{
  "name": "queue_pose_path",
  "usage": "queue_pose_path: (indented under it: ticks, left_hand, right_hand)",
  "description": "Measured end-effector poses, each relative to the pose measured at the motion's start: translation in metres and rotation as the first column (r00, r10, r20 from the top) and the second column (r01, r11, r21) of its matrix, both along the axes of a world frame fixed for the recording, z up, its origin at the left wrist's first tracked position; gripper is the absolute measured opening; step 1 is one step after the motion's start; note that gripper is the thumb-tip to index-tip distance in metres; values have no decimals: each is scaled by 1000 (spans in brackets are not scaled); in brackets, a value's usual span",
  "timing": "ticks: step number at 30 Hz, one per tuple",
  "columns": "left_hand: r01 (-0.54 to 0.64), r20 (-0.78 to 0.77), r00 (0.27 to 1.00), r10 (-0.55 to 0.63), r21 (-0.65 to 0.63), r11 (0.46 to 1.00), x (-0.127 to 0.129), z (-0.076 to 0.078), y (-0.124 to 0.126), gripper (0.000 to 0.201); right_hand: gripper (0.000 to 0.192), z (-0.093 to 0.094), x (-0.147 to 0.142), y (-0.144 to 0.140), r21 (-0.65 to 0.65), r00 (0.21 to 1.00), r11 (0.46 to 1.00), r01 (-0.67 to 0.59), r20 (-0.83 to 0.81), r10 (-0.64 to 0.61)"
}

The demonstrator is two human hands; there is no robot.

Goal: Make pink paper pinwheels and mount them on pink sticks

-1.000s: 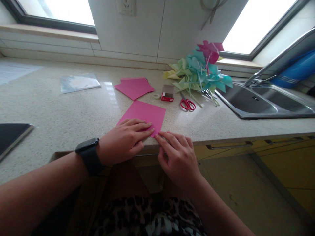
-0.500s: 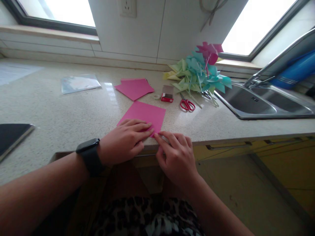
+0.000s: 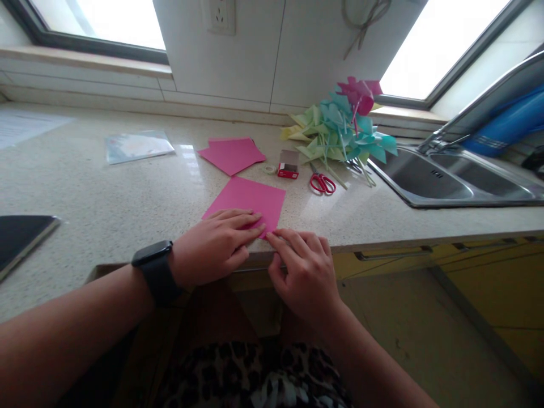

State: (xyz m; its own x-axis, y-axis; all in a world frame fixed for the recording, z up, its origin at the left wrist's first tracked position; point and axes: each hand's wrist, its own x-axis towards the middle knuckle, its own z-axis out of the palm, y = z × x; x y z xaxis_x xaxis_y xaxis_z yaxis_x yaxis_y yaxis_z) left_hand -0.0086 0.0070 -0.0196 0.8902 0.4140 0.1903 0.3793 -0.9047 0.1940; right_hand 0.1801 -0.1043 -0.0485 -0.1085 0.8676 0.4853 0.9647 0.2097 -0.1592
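Observation:
A square sheet of pink paper (image 3: pixel 254 195) lies flat on the counter, turned so that one corner points at the front edge. My left hand (image 3: pixel 215 241), with a dark watch on its wrist, rests on the sheet's near left part, fingers stretched out and flat. At the near corner, my right hand (image 3: pixel 302 263) is closed, its fingers curled and the index fingertip pressing on the paper's edge; its thumb is tucked below, near the counter's edge. The two hands' fingertips almost meet there. Part of the sheet is hidden beneath my left hand.
Behind lie more pink sheets (image 3: pixel 233 156), a tape roll (image 3: pixel 269 169), a small red box (image 3: pixel 288 164) and red-handled scissors (image 3: pixel 322 183). Paper pinwheels (image 3: pixel 340 127) are heaped beside the sink (image 3: pixel 442 198). A clear packet (image 3: pixel 139 147) and a dark flat object (image 3: pixel 23 238) lie left.
The camera view has shifted very slightly. Both hands and the pink sheet stay in nearly the same place, with the right fingertips moved barely at all.

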Motion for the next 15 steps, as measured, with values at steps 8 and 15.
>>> queue_pose_path:
  ticks: [8,15]
  left_hand:
    - [3,-12,1000,-3,-1,1000,0,0,1,49]
    - [1,5,1000,-1,0,1000,0,-1,1,47]
  right_hand:
    - [30,-4,6,-5,70,995,996,-53,-81,58]
    - [29,-5,6,-3,69,997,997,-47,-56,51]
